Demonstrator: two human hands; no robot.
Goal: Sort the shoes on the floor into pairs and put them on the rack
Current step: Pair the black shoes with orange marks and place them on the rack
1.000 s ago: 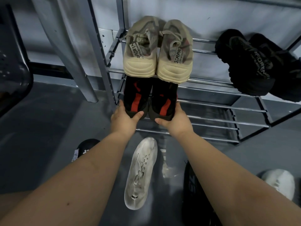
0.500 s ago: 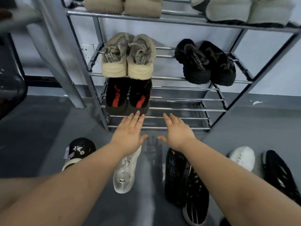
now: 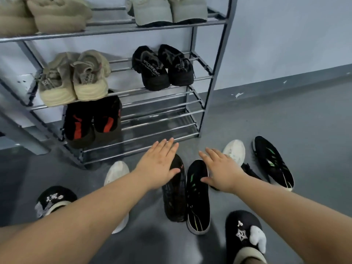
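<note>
The metal shoe rack [image 3: 213, 77] stands against the wall. A black-and-red pair [image 3: 91, 122] sits on its lowest shelf at the left, a beige pair [image 3: 74, 80] and a black pair [image 3: 162, 69] above. On the floor lie a black shoe with a red mark [image 3: 174, 197], a black-and-green shoe [image 3: 198, 199], a second black-and-green shoe [image 3: 272, 162], and two white shoes [image 3: 117, 171] [image 3: 235, 150]. My left hand [image 3: 159, 165] hovers flat over the toe of the red-marked shoe. My right hand [image 3: 222, 169] is spread above the black-and-green shoe. Neither holds anything.
My feet wear black slippers with charms, one at the lower left [image 3: 53, 201] and one at the lower right [image 3: 245, 237]. Two pale pairs fill the top shelf [image 3: 114, 29]. Grey floor stretches to the right of the rack, along the wall.
Both hands let go of the black-and-red pair on the lowest shelf and drew back, opening. My view swung right and the hands now hover over the black shoes on the floor.
</note>
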